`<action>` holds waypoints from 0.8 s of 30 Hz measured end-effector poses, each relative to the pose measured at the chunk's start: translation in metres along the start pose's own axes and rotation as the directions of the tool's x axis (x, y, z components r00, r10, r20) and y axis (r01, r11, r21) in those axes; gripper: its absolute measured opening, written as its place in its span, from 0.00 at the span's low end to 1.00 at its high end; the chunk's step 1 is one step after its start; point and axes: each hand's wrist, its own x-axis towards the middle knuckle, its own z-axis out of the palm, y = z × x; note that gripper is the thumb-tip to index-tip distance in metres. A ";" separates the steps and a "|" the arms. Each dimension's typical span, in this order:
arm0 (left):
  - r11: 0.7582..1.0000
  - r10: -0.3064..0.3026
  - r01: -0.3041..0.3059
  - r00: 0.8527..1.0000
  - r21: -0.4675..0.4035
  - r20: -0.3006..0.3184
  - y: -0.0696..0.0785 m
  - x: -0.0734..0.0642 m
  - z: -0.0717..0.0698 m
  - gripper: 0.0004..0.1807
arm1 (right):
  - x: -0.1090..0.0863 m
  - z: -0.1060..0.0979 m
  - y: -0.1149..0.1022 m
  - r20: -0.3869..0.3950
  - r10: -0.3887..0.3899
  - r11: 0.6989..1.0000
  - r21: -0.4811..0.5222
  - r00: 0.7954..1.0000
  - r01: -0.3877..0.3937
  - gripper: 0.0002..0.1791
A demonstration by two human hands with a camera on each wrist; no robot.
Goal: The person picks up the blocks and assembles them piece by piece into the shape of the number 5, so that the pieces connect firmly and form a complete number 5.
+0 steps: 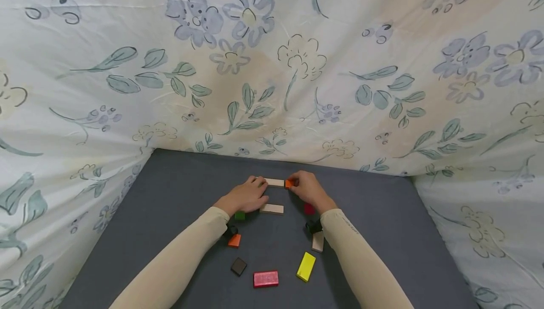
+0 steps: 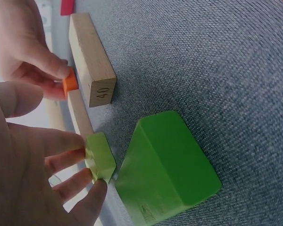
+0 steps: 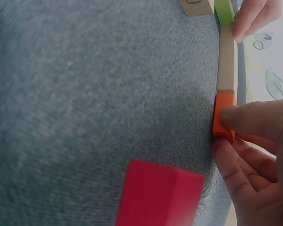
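Along the far side of the dark cloth, a thin wooden block (image 1: 275,183) lies between a light green block (image 2: 100,157) and an orange block (image 3: 223,106). My left hand (image 1: 246,195) touches the back and end of the light green block with spread fingertips, its thumb held away from it. At the other end, my right hand (image 1: 309,190) pinches the orange block, thumb on its front face and fingers around its outer end. Nearer to me lies a second wooden block (image 2: 92,61) marked 40. A darker green block (image 2: 155,165) sits close by my left hand.
A red block (image 3: 155,195) lies near my right wrist. Closer to me are an orange block (image 1: 234,240), a dark brown block (image 1: 239,266), a pinkish-red block (image 1: 265,279), a yellow block (image 1: 306,266) and a wooden block (image 1: 318,242). A floral curtain (image 1: 255,110) hangs behind.
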 end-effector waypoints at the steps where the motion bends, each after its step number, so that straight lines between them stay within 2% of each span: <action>1: 1.000 0.000 0.000 1.000 -0.001 -0.002 0.000 0.000 0.000 0.32 | 0.000 0.000 0.000 -0.001 -0.002 1.000 0.001 1.000 0.002 0.15; 24: 1.000 0.019 -0.019 1.000 -0.006 -0.002 -0.002 0.000 -0.003 0.31 | 0.001 0.000 -0.007 0.010 0.005 1.000 0.003 1.000 -0.005 0.16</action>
